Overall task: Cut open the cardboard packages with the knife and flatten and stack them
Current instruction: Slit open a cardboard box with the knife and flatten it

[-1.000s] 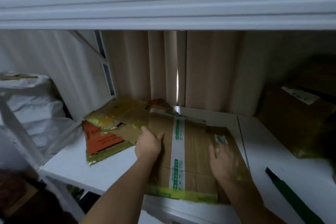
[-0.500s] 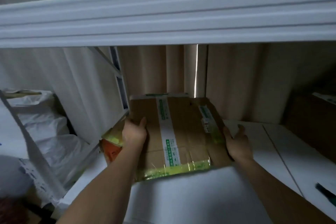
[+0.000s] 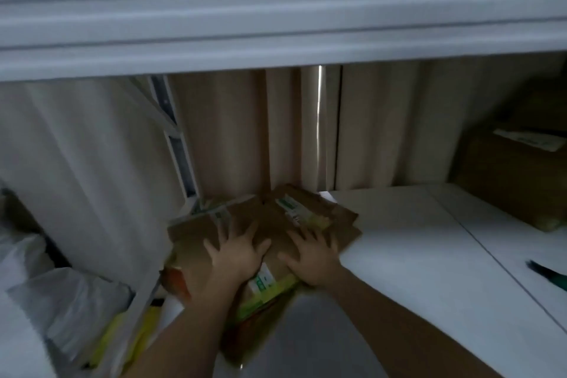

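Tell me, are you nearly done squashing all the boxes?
Not yet. Done: a flattened box lies on a small stack at the left end of the white shelf. In hand: the left hand and right hand press flat on it, fingers spread. Left: at least one brown box stands unflattened at the right. The green-handled knife lies untouched on the shelf.

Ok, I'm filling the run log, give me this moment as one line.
step: pressing flat | left hand: palm down on flattened box | right hand: same | uncut box: far right | table
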